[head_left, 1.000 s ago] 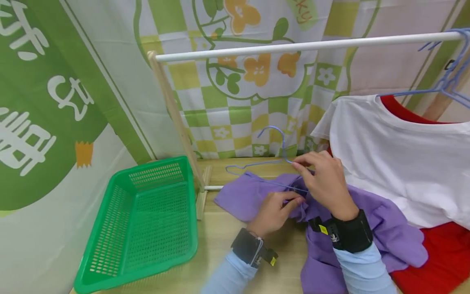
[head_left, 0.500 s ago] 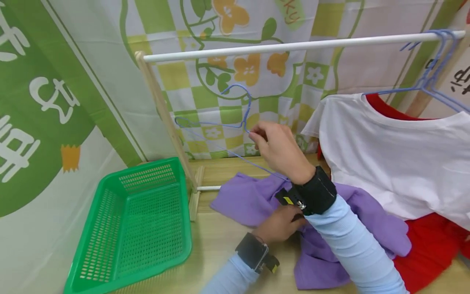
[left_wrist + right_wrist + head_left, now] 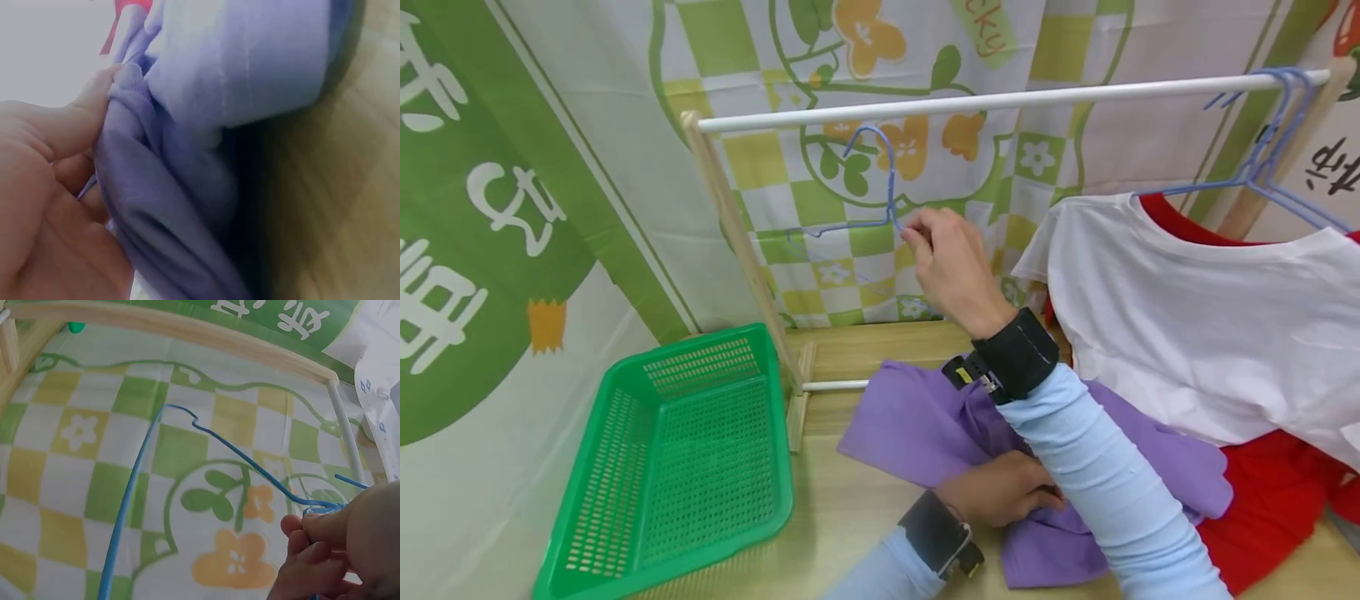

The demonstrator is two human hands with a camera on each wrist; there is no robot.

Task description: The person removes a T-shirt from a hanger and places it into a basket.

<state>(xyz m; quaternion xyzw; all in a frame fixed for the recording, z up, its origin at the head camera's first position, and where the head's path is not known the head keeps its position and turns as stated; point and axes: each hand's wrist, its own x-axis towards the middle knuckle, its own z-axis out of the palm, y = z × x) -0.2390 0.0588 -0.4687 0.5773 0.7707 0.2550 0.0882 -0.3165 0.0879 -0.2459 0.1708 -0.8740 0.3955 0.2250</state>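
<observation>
On the wooden table (image 3: 820, 483), a purple garment (image 3: 910, 425) was gripped by the left hand (image 3: 1000, 492); farther off, a blue hanger (image 3: 891, 192) was pinched aloft by the right hand (image 3: 951, 262). Hanger positioning was judged under way, steadiness needed next.

The crumpled purple cloth garment (image 3: 910, 425) looks soft and matt, with a finely ribbed edge (image 3: 130, 80). The thin blue hanger (image 3: 891, 179) is smooth with a faint sheen. At left, the green rectangular basket (image 3: 700, 467) is perforated plastic; at right, the white T-shirt (image 3: 1180, 308) is matt cloth. The slim pale post (image 3: 730, 217) is wooden.
</observation>
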